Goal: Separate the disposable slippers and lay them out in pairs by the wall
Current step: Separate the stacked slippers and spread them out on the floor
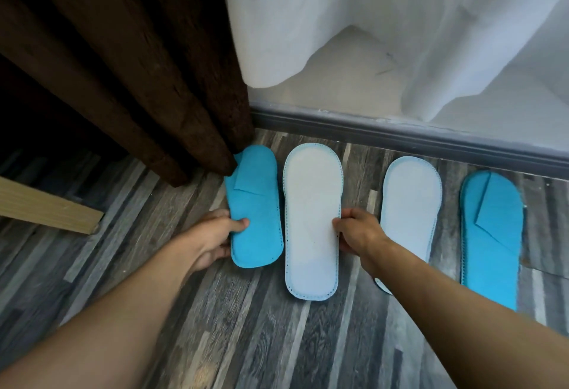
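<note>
Gripping one slipper each, both hands are at work on the floor [277, 342] near the skirting board [400, 137]. The left hand [212, 236] pinches the near end of the far-left blue slipper [254, 213], thumb on top and fingers underneath. The right hand [358, 230] pinches the right edge of the pale upturned slipper [312, 219] just beside it. Further right lie a second pale slipper [411, 207] and another blue slipper [492, 234], apart from each other.

Two lie sole-up and two strap-up, so pairs could end up mismatched in facing if none is flipped. The brown curtain [138, 59] touches the far-left slipper's toe and could drag it askew.

The right forearm hides the second pale slipper's near end, the fingers under both held slippers are out of sight, and whether each pale sole hides a strap cannot be told.
</note>
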